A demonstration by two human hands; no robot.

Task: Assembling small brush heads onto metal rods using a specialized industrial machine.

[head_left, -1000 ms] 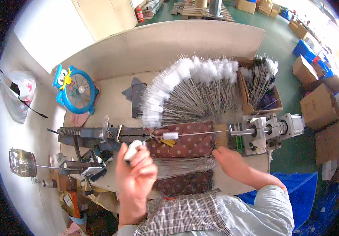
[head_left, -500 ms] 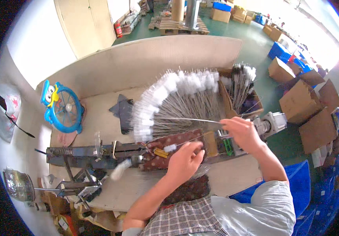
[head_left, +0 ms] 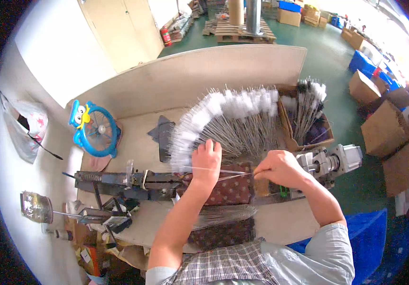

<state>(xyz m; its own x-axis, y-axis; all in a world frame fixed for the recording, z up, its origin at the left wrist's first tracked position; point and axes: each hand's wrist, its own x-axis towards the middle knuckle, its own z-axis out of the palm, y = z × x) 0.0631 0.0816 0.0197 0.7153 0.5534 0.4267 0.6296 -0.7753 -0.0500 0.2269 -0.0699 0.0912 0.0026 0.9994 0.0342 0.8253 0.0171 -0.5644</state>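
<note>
A thin wire brush (head_left: 235,172) with a white fuzzy end lies level across the bench between my hands. My right hand (head_left: 276,168) pinches its bare wire end, just left of a grey motor unit (head_left: 333,161). My left hand (head_left: 207,160) lies flat, palm down, over the brush's fuzzy part and the near edge of a fan-shaped pile of white-tipped wire brushes (head_left: 235,121). Whether its fingers grip the wire is hidden. Under both hands is a brown patterned cloth (head_left: 233,191).
A dark metal jig (head_left: 119,180) runs left along the bench. A cardboard box (head_left: 309,124) of more brushes stands at the right, a small blue fan (head_left: 95,129) at the left. A bundle of bare wires (head_left: 223,214) lies near me. Cardboard boxes (head_left: 387,128) stand on the green floor.
My right hand has carried the brush toward the pile and lowered it. My left hand has left the patterned cloth and moved up onto the brush and the pile's edge.
</note>
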